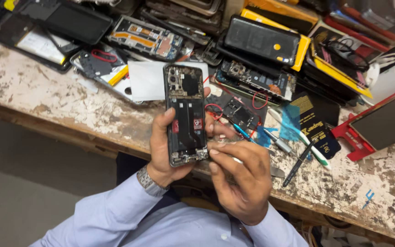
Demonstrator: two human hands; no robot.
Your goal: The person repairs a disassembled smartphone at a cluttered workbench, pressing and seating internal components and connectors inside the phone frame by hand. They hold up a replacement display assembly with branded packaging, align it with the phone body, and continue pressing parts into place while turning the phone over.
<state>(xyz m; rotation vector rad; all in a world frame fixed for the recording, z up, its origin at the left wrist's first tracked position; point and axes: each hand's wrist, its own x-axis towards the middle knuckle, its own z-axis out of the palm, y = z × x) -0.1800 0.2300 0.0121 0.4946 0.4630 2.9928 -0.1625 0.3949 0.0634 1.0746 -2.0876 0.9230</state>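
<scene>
We look down from head height at a worn, paint-flecked workbench (46,98) crowded with phone parts. Our left hand (163,146) is closed around an opened phone (186,114), its back cover off and its dark inner boards and camera cluster showing; the thumb presses on the left edge and the fingers wrap behind, holding it upright above the near edge of the bench, tilted slightly. Our right hand (243,176) sits just beside the phone's lower right corner, fingers curled and pinched together with the fingertips touching that corner; whether a small tool is held between them we cannot tell. A metal wristwatch (148,179) shows at the left wrist, below light blue shirt sleeves (115,210). Behind the phone lies a white card (146,81). To the right on the bench rest a blue-handled tool (242,131), a white pen-like tool (305,142) and a black stylus (298,163). Farther right a red-framed screen (380,121) lies flat. Other dismantled phones (257,59) are stacked along the back.
</scene>
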